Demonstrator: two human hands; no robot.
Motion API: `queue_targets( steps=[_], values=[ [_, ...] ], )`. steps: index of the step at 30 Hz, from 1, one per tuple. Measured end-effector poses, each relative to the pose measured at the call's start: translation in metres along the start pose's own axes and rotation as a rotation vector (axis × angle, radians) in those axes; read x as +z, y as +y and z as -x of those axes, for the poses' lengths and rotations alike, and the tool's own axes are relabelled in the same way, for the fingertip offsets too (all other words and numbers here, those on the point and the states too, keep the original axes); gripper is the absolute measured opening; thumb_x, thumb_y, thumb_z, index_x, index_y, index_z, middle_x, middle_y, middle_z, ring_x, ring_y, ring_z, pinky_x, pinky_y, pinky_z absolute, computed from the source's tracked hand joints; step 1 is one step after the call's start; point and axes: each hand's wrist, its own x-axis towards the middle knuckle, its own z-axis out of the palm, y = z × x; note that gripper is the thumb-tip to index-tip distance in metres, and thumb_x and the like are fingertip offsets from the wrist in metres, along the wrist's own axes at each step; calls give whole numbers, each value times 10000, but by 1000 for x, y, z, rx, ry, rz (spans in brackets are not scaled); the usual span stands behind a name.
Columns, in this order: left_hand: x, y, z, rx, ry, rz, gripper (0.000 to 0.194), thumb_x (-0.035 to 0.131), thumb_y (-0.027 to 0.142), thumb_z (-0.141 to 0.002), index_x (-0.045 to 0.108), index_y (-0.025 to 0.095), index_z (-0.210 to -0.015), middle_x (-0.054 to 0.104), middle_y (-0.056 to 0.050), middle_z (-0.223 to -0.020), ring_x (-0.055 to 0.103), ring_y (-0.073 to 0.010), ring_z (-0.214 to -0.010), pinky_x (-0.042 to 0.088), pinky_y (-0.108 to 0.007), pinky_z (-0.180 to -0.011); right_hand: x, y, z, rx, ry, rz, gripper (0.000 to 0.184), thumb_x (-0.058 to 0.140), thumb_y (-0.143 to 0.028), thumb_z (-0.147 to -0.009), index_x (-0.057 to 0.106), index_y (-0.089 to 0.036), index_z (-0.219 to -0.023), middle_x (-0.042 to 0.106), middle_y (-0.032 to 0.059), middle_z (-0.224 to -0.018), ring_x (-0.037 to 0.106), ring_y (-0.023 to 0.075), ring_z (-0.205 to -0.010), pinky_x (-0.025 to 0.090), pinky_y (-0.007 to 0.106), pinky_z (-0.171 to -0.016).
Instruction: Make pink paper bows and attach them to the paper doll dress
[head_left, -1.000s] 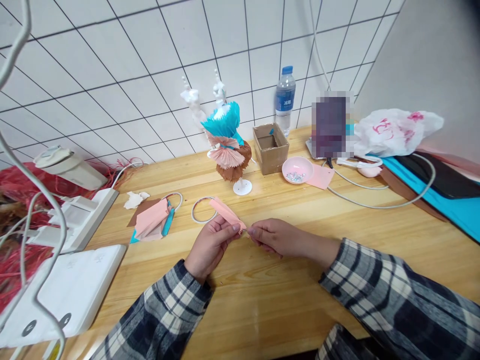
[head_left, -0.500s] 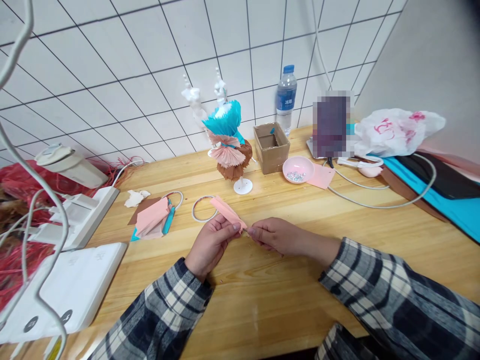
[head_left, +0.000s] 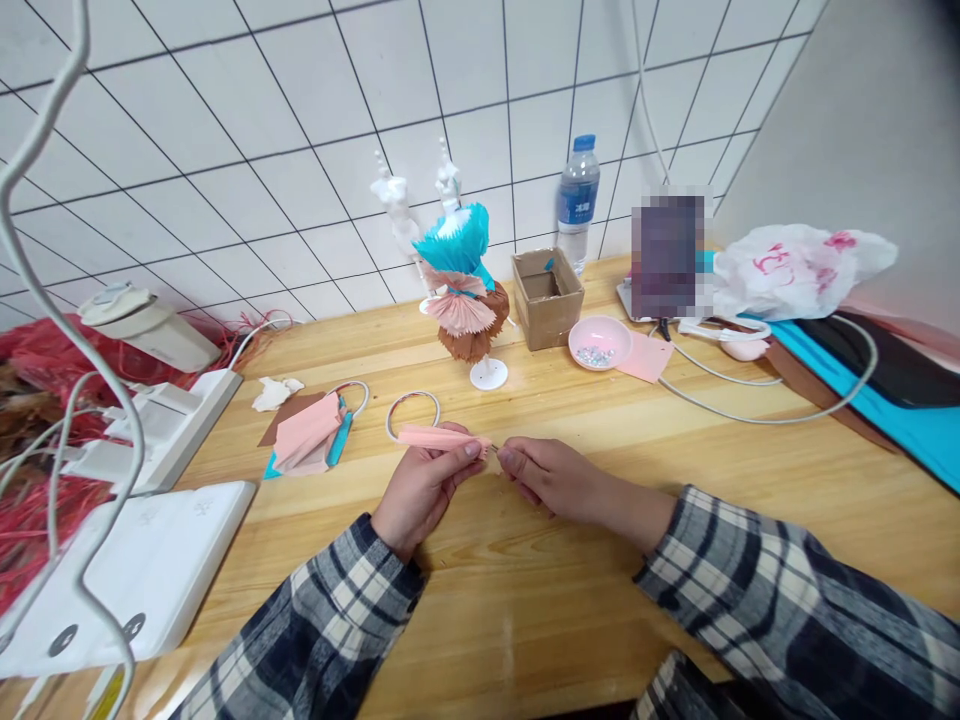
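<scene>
I have the left hand (head_left: 427, 485) clamped on a pink paper strip (head_left: 431, 438), the thumb pressing it against the fingers near its frilled end. The strip lies nearly level in the grip, its other end pointing left. The right hand (head_left: 559, 475), just beside it, pinches a thin rod (head_left: 493, 448) between thumb and forefinger; the rod reaches toward the frilled end, but I cannot tell what sort of tool it is or whether it touches the paper. Both hands are over the middle of the table (head_left: 480, 600).

Just behind the strip I see a white hoop (head_left: 414, 393). Left of that lies a folded pink paper stack (head_left: 306, 435), with blue paper (head_left: 340, 442) showing at its edge and brown paper (head_left: 279, 420) partly beneath it. A crumpled white scrap (head_left: 277, 393) sits near them.

Farther back, a dressed figure (head_left: 469, 325) in blue, pink and brown ruffles stands upright on a round white base (head_left: 488, 374), a bare white figure (head_left: 394, 200) behind it. To its right I make out a small cardboard box (head_left: 551, 315), a water bottle (head_left: 577, 205) by the wall, and a pink bowl (head_left: 600, 332) holding small shiny pieces (head_left: 596, 357).
</scene>
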Motion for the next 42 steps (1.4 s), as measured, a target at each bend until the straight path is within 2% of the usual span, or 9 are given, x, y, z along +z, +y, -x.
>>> queue_targets(
  steps=[10,23,27,31,42],
  values=[
    [2,0,1,3,-14,-40,164,779,159,-696,643,129,-783,694,-23,-763,627,-102,-744,497,-196,-734,1,0,-1,-6,-17,-12,522,253,-579,-965,458,-188,-688,502,-38,-558,450,92,-499,306,229,-513],
    [1,0,1,2,-31,-14,138,763,170,-715,666,121,-799,692,-36,-817,625,-104,-787,500,-192,-750,-2,-3,0,7,-45,10,498,268,-552,-970,447,-193,-675,479,-31,-558,441,107,-515,323,243,-529],
    [1,0,0,7,-17,10,127,754,186,-730,683,116,-808,698,-47,-845,628,-114,-820,507,-200,-769,-4,-4,1,43,-44,-8,490,271,-537,-973,443,-189,-674,485,-29,-579,442,102,-519,326,239,-524],
    [2,1,1,17,-22,28,92,741,174,-740,684,113,-778,684,-31,-791,612,-92,-757,504,-179,-726,-5,-7,3,74,-19,-27,449,289,-527,-971,443,-191,-715,482,-37,-595,437,95,-514,325,229,-513],
    [2,1,1,16,-73,16,117,734,165,-741,685,132,-842,677,-22,-776,607,-95,-733,483,-190,-723,-5,-5,2,96,-84,-77,493,286,-601,-945,466,-188,-746,476,-39,-593,433,88,-492,330,223,-490]
  ],
)
